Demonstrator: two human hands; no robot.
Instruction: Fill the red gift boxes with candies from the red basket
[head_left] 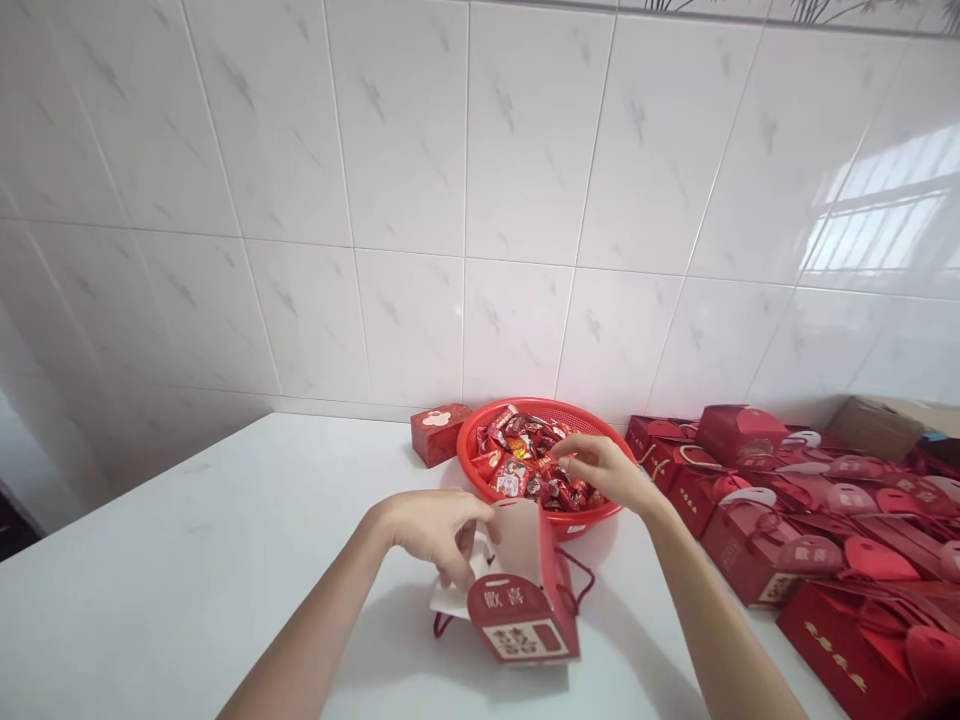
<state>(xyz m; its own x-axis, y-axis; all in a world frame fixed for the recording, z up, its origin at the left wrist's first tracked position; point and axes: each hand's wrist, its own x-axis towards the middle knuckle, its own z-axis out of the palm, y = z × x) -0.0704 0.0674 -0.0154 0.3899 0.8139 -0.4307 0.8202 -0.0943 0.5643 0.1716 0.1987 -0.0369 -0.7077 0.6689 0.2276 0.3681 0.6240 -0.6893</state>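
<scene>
An open red gift box [525, 615] with white inner flaps and a red cord handle stands on the white table, near its front. My left hand [450, 530] grips this box by its left side and flap, fingers curled at the opening. Behind the box, a red plastic basket [470, 440] holds many wrapped candies [514, 477]. My right hand [600, 468] is over the basket's right part, its fingers bent together at the candies; whether a candy is between the fingertips is hidden.
A small red box [437, 435] sits left of the basket against the tiled wall [405, 330]. Several closed red gift boxes [757, 550] crowd the right side of the table [247, 560]. Behind them is a brown cardboard box [874, 430].
</scene>
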